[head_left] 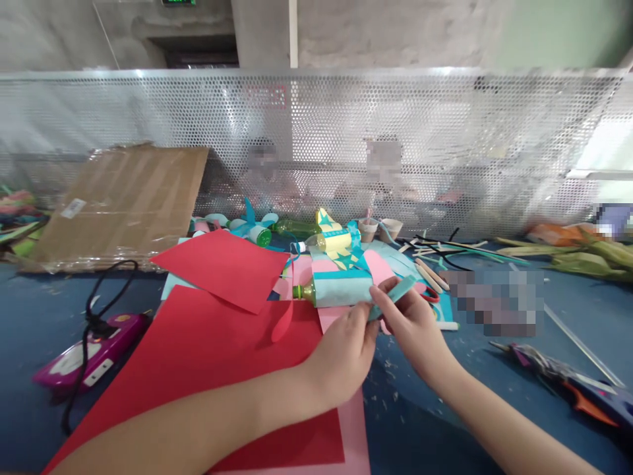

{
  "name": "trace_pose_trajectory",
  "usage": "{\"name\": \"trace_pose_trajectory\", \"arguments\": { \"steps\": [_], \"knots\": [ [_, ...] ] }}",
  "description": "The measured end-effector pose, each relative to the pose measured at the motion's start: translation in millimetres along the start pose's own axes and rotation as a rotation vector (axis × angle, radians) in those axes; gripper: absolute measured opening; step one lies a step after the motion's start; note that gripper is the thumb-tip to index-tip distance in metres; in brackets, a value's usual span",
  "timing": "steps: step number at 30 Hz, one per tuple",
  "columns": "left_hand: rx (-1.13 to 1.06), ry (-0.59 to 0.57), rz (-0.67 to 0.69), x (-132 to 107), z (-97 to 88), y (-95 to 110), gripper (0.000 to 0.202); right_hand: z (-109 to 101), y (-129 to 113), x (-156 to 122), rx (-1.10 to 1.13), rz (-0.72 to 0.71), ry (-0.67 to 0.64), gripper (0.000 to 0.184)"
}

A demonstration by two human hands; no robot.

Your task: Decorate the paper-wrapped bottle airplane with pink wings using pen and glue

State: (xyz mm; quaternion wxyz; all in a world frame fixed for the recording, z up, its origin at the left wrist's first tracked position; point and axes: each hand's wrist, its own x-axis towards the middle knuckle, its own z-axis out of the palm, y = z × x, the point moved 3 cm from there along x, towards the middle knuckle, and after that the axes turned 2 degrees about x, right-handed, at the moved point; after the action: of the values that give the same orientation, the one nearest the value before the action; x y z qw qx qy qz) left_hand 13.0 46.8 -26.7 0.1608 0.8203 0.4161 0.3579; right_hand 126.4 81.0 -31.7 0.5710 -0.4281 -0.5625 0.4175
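My left hand [343, 353] and my right hand [418, 326] meet near the middle, fingers pinched on a narrow light teal strip [404, 287], its material unclear. The strip slants up to the right between them. Just behind my fingers lies a plastic bottle [309, 292] on its side, its green-ringed neck pointing left and its body wrapped in pale blue paper [341, 291] with a darker blue band. A red paper petal shape [283, 322] hangs by its neck. Large red paper sheets [237, 356] spread under my left forearm, over pink paper [355, 422].
A hot glue gun [568, 382] lies at the right, a purple power strip [93, 353] with a black cord at the left. Behind are a yellow-wrapped bottle [336, 240], paper cups [367, 229], cardboard [123, 204] and a perforated metal screen [316, 132]. Wooden sticks [432, 274] lie right.
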Motion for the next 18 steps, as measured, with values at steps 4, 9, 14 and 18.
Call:
{"name": "trace_pose_trajectory", "arguments": {
  "steps": [4, 9, 14, 18],
  "knots": [
    [-0.314, -0.044, -0.046, 1.6, -1.8, -0.1, 0.038, 1.2, 2.0, 0.9, -0.068, -0.023, -0.033, 0.044],
    [-0.398, -0.083, -0.101, 5.8, -3.3, -5.8, 0.04, 0.7, 6.1, 3.0, -0.031, 0.007, -0.038, 0.045],
    [-0.395, -0.088, -0.151, 6.5, -7.4, -3.4, 0.036, 1.0, 9.8, 2.2, 0.051, 0.079, -0.034, 0.044],
    [-0.488, -0.12, -0.251, 7.6, -7.2, -3.9, 0.03, 2.5, 8.5, 1.6, 0.093, 0.106, -0.008, 0.044]
  ]
}}
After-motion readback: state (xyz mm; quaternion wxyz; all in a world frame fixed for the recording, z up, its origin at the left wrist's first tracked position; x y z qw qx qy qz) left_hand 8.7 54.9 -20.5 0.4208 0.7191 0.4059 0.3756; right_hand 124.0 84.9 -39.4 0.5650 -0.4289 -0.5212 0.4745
